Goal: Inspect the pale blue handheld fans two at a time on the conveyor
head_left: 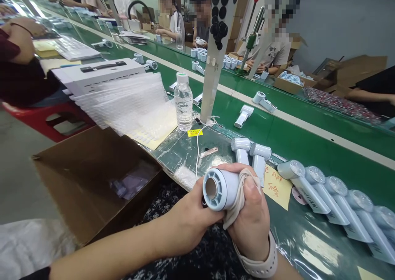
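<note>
Both of my hands hold one pale blue handheld fan (219, 188) just above my lap, its round open end facing left. My left hand (188, 218) grips it from below and behind. My right hand (251, 214) is closed over the fan's body with a beige cloth (236, 208) pressed between my fingers and the fan. Two more pale blue fans (250, 154) stand just beyond my hands at the table's edge.
A row of several fans (333, 197) lies at the right beside a yellow note (277, 187). A water bottle (183, 101), stacked plastic sheets (132, 103) and a metal post (217, 54) stand ahead. An open cardboard box (92, 177) is at my left. Other people sit along the green conveyor (308, 136).
</note>
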Demonstrator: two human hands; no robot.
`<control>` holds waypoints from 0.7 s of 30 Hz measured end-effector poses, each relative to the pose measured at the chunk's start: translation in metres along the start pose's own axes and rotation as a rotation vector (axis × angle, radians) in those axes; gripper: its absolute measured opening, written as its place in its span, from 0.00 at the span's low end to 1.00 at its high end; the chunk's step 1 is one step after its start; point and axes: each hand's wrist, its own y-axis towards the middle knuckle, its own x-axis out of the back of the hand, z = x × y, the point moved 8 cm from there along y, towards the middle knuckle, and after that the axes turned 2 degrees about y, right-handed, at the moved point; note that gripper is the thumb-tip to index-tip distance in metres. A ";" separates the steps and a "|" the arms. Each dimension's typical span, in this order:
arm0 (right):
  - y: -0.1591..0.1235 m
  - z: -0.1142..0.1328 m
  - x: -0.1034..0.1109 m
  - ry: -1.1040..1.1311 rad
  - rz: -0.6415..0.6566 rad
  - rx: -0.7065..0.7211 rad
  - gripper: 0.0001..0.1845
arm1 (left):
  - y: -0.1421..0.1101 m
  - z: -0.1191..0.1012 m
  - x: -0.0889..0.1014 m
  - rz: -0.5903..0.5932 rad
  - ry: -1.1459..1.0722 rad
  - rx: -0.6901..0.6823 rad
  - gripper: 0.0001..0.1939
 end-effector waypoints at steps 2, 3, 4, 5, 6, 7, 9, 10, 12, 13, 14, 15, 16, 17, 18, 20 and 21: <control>0.001 -0.003 -0.007 0.096 0.100 -0.084 0.16 | 0.001 0.000 0.000 -0.027 0.003 -0.001 0.25; 0.000 -0.004 -0.011 0.132 0.151 -0.129 0.18 | 0.001 -0.002 0.000 -0.025 0.010 -0.014 0.25; -0.001 -0.004 -0.015 0.153 0.191 -0.161 0.20 | 0.002 -0.006 0.000 -0.017 0.018 -0.031 0.24; -0.002 -0.003 -0.016 0.157 0.212 -0.171 0.22 | 0.003 -0.010 0.001 -0.005 0.029 -0.050 0.23; -0.003 -0.001 -0.017 0.149 0.217 -0.162 0.23 | 0.004 -0.012 0.001 0.011 0.035 -0.061 0.22; -0.004 0.001 -0.016 0.136 0.209 -0.139 0.22 | 0.004 -0.014 0.002 0.020 0.032 -0.064 0.22; -0.004 0.004 -0.012 0.096 0.159 -0.071 0.18 | 0.004 -0.011 0.001 0.023 0.008 -0.053 0.23; -0.004 0.005 -0.008 0.067 0.120 -0.032 0.15 | 0.004 -0.007 0.000 0.019 -0.009 -0.041 0.24; -0.003 0.006 -0.002 0.006 0.039 0.027 0.14 | 0.003 0.005 -0.002 -0.006 -0.049 -0.001 0.27; -0.002 0.005 0.001 -0.004 0.009 0.041 0.15 | 0.001 0.011 -0.003 -0.017 -0.066 0.019 0.29; -0.001 0.004 0.002 0.003 -0.009 0.040 0.17 | 0.000 0.016 -0.003 -0.029 -0.084 0.041 0.30; 0.001 0.002 0.002 0.025 -0.018 0.023 0.17 | -0.001 0.020 -0.003 -0.039 -0.098 0.060 0.31; 0.002 0.000 0.002 0.053 -0.019 -0.001 0.17 | -0.002 0.023 -0.002 -0.046 -0.101 0.074 0.31; 0.003 -0.002 0.001 0.079 -0.015 -0.026 0.18 | -0.003 0.025 -0.001 -0.050 -0.092 0.082 0.31; 0.004 -0.003 0.000 0.100 -0.005 -0.049 0.18 | -0.003 0.025 0.001 -0.052 -0.072 0.081 0.30; 0.005 -0.005 -0.004 0.125 0.040 -0.089 0.16 | -0.002 0.022 0.003 -0.053 -0.021 0.064 0.29; 0.005 -0.005 -0.007 0.131 0.077 -0.107 0.15 | -0.001 0.019 0.004 -0.053 0.003 0.048 0.27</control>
